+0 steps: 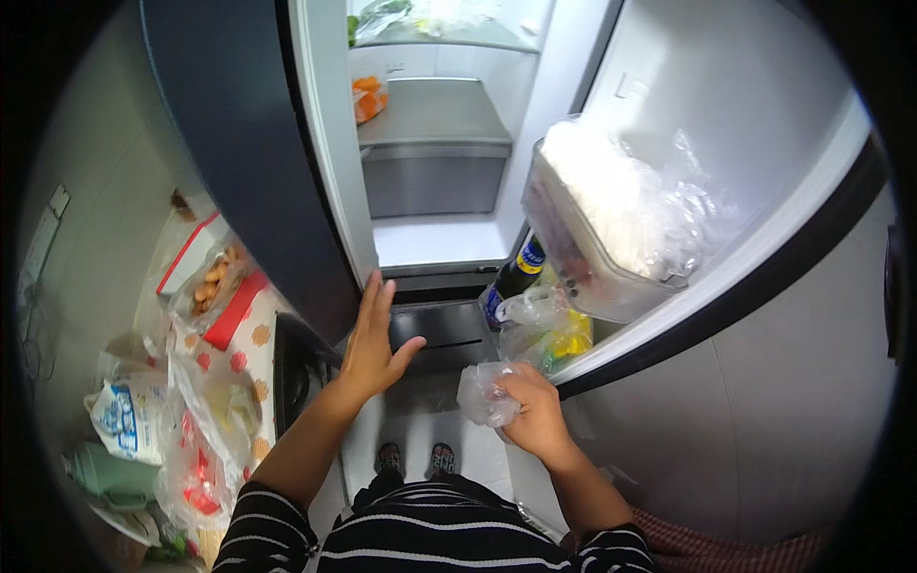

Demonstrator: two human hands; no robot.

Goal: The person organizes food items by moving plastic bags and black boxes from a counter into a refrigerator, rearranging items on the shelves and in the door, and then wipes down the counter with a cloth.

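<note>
My left hand (pixel 374 346) is raised with fingers stretched out, by the inner edge of the dark left fridge door (pixel 234 124); I cannot tell whether it touches the door. Closed round a crumpled clear plastic bag (pixel 485 393), my right hand (pixel 535 411) is in front of the lower shelf of the open right door. What the bag contains, if anything, does not show. Just beyond it, the door shelf holds a dark bottle (pixel 521 269) and plastic bags with yellow and green contents (pixel 564 334).
Above that shelf, a clear door bin (pixel 611 286) holds white plastic bags. Inside the fridge are a grey drawer (pixel 435 181) and an orange bag (pixel 369 98). Left of the fridge, a table with a flowered cloth (pixel 256 334) carries several bags and a green container (pixel 110 477).
</note>
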